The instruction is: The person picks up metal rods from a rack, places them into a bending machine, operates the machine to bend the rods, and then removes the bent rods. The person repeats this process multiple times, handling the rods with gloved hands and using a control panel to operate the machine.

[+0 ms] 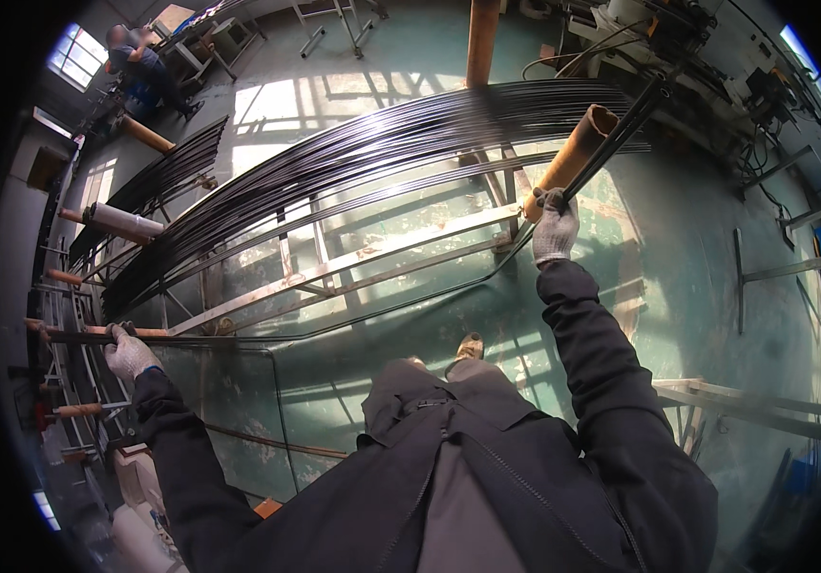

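My left hand point(132, 353), in a whitish knit glove, is closed around thin dark rods point(229, 341) at the left end of the rack. Farther right, my gloved right hand point(556, 226) grips what look like the same rods, beside a rust-brown upright tube point(573, 158). Between my hands the rods sag in front of the rack, and past my right hand they run up to the far right. A broad bundle of long dark rods point(334, 158) lies across the metal rack point(363, 256). How many rods I hold cannot be made out.
A second, shorter bundle of dark rods point(181, 167) lies at the far left near a pale roller point(124, 222). Another person point(148, 67) stands at the back left. Machinery with cables point(649, 38) fills the back right. A metal frame point(754, 401) stands at my right.
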The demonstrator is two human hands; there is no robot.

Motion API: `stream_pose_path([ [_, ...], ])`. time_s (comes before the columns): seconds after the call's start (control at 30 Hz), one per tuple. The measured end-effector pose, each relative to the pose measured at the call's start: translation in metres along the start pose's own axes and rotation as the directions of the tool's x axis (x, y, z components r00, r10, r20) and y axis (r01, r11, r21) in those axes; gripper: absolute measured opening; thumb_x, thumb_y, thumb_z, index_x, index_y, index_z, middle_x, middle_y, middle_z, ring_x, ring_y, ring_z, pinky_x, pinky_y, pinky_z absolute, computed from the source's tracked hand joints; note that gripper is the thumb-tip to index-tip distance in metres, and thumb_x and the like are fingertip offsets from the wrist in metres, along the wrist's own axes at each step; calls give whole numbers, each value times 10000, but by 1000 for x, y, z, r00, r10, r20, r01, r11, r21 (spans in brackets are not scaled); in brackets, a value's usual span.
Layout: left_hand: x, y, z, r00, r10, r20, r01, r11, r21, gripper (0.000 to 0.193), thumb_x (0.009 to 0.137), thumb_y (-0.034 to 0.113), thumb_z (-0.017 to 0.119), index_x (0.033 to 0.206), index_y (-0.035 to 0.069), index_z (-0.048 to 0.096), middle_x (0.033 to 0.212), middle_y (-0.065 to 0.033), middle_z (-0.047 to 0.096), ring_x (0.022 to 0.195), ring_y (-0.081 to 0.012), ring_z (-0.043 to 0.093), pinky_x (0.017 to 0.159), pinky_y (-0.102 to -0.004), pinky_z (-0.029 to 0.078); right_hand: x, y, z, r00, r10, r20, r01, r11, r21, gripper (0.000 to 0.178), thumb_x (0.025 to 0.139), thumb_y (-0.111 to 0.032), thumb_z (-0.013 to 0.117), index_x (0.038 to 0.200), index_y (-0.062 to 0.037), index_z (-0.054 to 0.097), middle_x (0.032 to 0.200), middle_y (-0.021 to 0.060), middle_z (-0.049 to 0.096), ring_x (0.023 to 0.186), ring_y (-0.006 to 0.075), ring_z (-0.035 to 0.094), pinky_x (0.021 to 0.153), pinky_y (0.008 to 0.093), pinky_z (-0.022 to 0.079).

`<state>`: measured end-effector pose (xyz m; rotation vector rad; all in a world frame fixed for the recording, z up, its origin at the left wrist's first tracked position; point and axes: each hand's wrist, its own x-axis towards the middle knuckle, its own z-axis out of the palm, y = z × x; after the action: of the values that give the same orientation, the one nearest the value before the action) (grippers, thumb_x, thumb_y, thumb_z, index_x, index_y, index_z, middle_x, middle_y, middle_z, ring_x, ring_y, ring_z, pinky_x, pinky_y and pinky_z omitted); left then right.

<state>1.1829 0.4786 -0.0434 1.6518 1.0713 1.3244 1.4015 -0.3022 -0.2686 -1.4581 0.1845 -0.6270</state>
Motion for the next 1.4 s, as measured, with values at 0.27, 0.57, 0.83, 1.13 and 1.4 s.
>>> stream_pose_path([
  [0.27, 77, -37, 94, 998, -50, 29, 43, 980, 193, 328, 1177, 251, 702, 1325, -41, 724, 1131, -125, 805, 1007, -202, 795, 885, -307, 641, 55, 39, 81, 999, -41, -31, 45, 991, 123, 144, 1203, -99, 616, 1081, -27, 643, 935, 53, 652, 927, 203, 705, 990, 369, 603],
  [0.57, 92, -55, 153, 995, -88, -39, 94, 977, 193, 410, 1126, 377, 740, 1308, 10, 753, 1166, -136, 835, 1066, -287, 789, 945, -436, 616, 95, 57, 121, 999, 29, -25, -26, 995, 100, 294, 1202, -292, 685, 1090, -25, 635, 956, 43, 706, 978, 161, 708, 969, 325, 581],
  [0.83, 113, -93, 161, 973, -226, 48, 221, 971, 93, 536, 1043, 508, 787, 1391, 112, 691, 1408, -72, 735, 1303, -340, 673, 988, -701, 578, 121, 39, 80, 996, 86, -33, -92, 901, -425, 242, 1159, -251, 740, 1174, -11, 753, 1051, 75, 818, 1001, 189, 748, 971, 353, 573],
  [1.13, 141, -204, 161, 845, -447, 294, 434, 894, 113, 435, 1042, 414, 867, 1256, 47, 775, 1240, -37, 727, 1042, -224, 687, 951, -375, 567, 133, 20, 94, 987, 147, -68, -160, 819, -552, 233, 1039, -191, 859, 1216, -47, 807, 1025, 58, 809, 939, 167, 725, 901, 349, 585],
  [1.4, 76, -249, 169, 791, -481, 378, 449, 876, 174, 515, 1117, 414, 759, 1264, -80, 735, 1193, -147, 763, 956, -321, 759, 897, -462, 648, 133, 12, 93, 956, 283, -74, -223, 541, -811, 504, 987, -302, 900, 1382, -16, 772, 1197, 161, 848, 1127, 288, 797, 1035, 406, 591],
])
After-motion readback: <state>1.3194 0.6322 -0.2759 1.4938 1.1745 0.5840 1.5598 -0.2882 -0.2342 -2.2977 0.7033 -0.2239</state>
